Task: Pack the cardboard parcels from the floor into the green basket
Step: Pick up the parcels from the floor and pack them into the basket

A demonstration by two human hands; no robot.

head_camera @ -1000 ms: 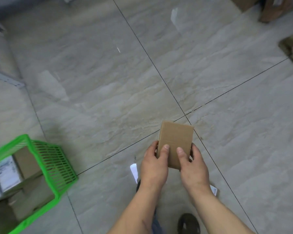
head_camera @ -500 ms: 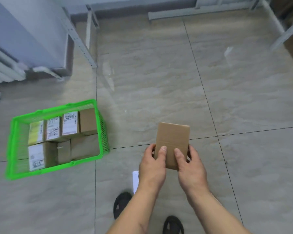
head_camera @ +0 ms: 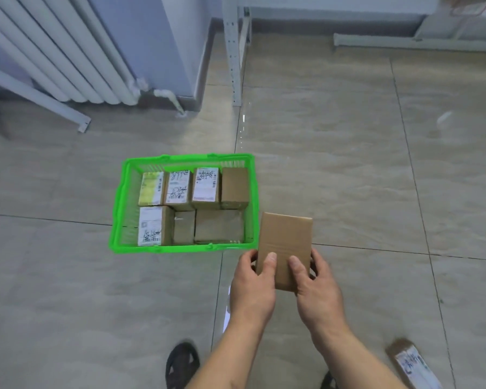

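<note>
Just left of the box (head_camera: pixel 285 248) clamped between left hand (head_camera: pixel 254 287) and right hand (head_camera: pixel 317 293), the basket (head_camera: pixel 118 209) now sits close, nearly full; drop-off looks next.

A bare stockroom or parcel-sorting room, seen from where I stand.

Under my feet are large glossy beige floor tiles (head_camera: pixel 334 164) with thin dark joints. A white column radiator (head_camera: pixel 59 51) stands against the pale wall on my left, and grey perforated metal shelf uprights (head_camera: pixel 233 57) rise from the floor ahead. A green basket (head_camera: pixel 118 209) sits on the floor packed with labelled cardboard parcels (head_camera: pixel 205 188), and another labelled parcel (head_camera: pixel 410 363) lies loose by my right foot.
</note>
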